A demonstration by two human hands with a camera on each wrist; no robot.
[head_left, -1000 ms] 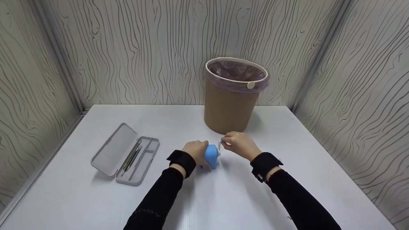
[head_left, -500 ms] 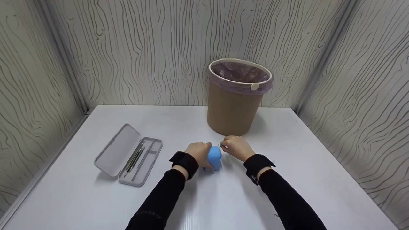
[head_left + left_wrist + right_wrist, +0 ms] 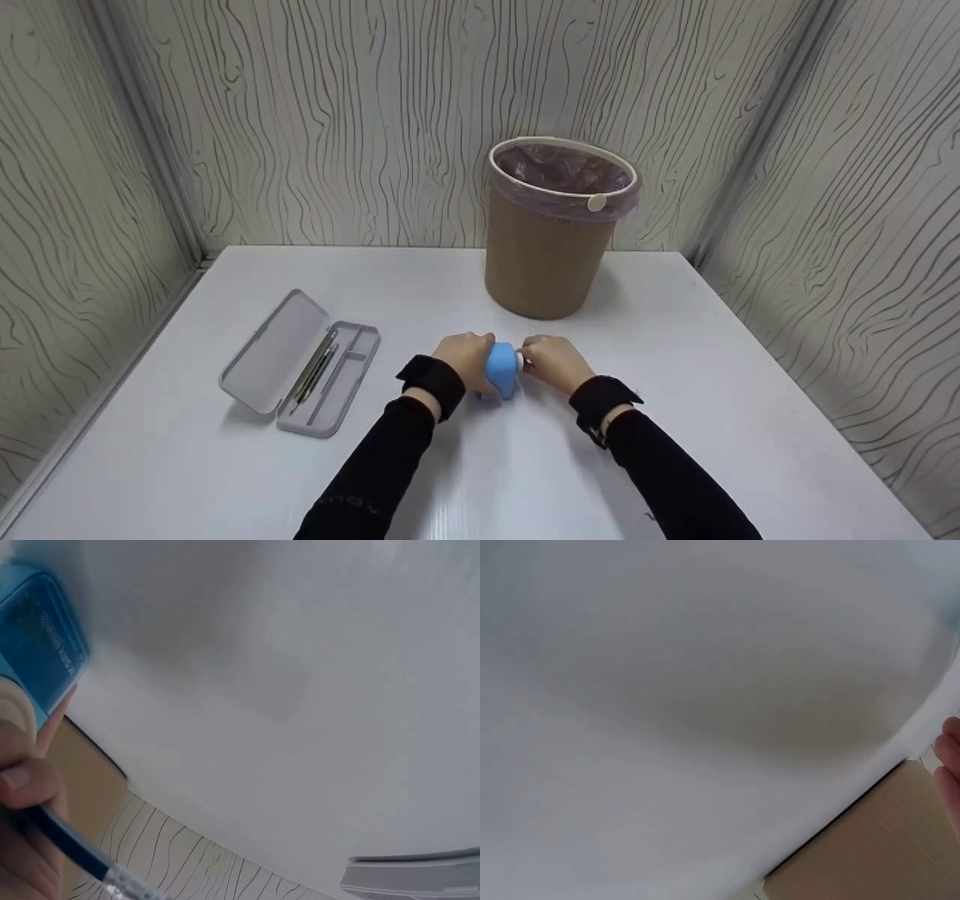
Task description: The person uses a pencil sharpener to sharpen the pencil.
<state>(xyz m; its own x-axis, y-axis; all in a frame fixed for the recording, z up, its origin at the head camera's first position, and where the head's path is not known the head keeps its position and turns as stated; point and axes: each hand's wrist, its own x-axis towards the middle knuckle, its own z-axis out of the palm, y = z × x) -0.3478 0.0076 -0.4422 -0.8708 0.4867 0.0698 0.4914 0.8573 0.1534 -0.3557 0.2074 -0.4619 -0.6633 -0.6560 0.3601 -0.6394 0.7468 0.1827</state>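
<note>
A blue pencil sharpener (image 3: 501,369) stands on the table in the head view, gripped by my left hand (image 3: 465,360) from its left side. On the other side my right hand (image 3: 553,362) has its curled fingers on the sharpener's small pale crank, whose handle is mostly hidden by them. In the left wrist view the sharpener's translucent blue box (image 3: 41,637) shows beside a cream round part. A dark blue pencil (image 3: 71,841) runs out from there, under curled fingers (image 3: 30,781) of my left hand. Only fingertips (image 3: 949,750) appear in the right wrist view.
A grey pencil case (image 3: 334,401) lies with its lid up at the left, holding several pencils (image 3: 313,375). Behind my right hand stands a brown bin (image 3: 544,259) with a purple liner. Patterned walls enclose the table (image 3: 420,289) at the back and sides.
My right hand has moved in a small arc, coming closer to the sharpener and then lower, as the crank turns. My left hand keeps its grip. The head view has shifted slightly.
</note>
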